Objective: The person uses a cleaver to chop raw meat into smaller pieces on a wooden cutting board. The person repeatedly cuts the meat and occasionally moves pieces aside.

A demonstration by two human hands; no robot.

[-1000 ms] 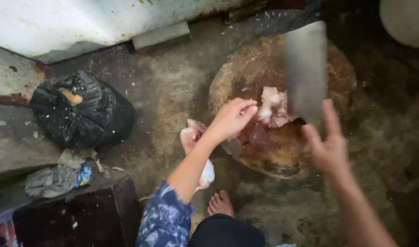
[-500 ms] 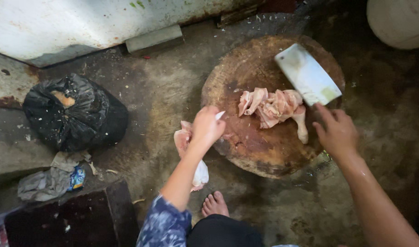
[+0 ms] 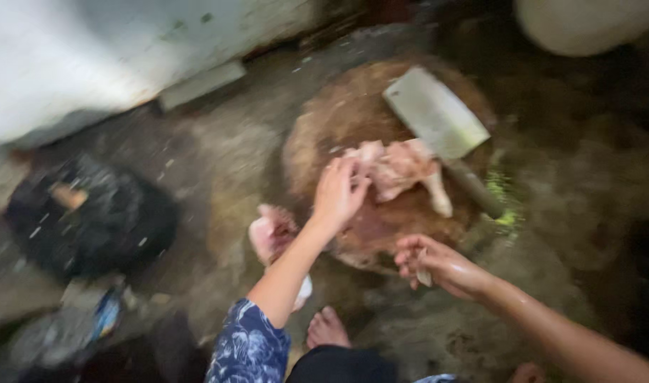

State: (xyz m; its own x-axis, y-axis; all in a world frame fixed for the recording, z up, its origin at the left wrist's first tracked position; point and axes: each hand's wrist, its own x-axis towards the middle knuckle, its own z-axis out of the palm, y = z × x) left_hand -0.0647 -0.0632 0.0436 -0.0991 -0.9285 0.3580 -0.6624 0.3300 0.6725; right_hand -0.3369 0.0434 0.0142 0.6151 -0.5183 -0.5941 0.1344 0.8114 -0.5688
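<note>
Fingers of our left hand [image 3: 341, 193] curl onto the raw meat [image 3: 399, 170] on the round wooden block [image 3: 339, 120], cleaver [image 3: 438, 117] resting just right. Nearer, our right hand [image 3: 438, 264] pinches a small pale scrap loosely. Black bag [image 3: 90, 220] lies far left.

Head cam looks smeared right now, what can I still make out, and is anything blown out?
Head view: motion blur throughout; left hand on raw meat, cleaver lying on round block, right hand low. White wall top left overexposed; right edge dark.
</note>
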